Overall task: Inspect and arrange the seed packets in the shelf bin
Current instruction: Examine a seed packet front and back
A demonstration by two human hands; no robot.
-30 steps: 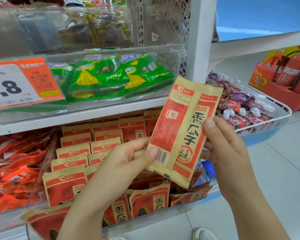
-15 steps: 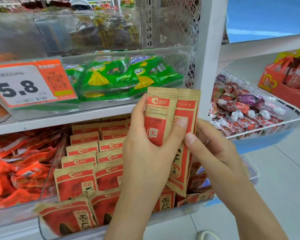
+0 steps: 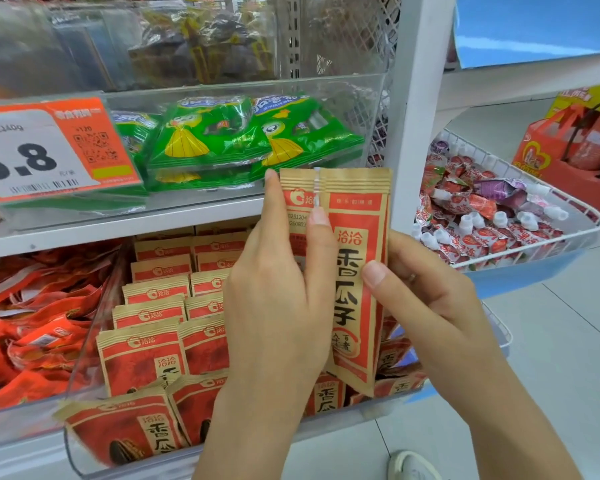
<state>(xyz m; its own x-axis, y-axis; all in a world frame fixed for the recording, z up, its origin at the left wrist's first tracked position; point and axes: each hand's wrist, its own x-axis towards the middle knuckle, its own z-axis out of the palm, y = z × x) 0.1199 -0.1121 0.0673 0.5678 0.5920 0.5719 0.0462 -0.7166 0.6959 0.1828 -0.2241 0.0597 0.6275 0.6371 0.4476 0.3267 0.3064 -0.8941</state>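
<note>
While upright above the bin [image 3: 94, 327], packet [image 3: 357, 271] between both hands' fingers [image 3: 321, 258].

Both forearms rise from bottom of frame, bare, converging mid-frame. Left hand [image 3: 278, 306] upright, back toward camera, fingers extended upward and near straight, index tip topmost, one finger lying flat along front of held packet [image 3: 354, 271]. Right hand [image 3: 426, 299] to the right, palm side partly visible, thumb pressed on packet's right edge, fingers curled behind. Ring on one right finger.
</note>
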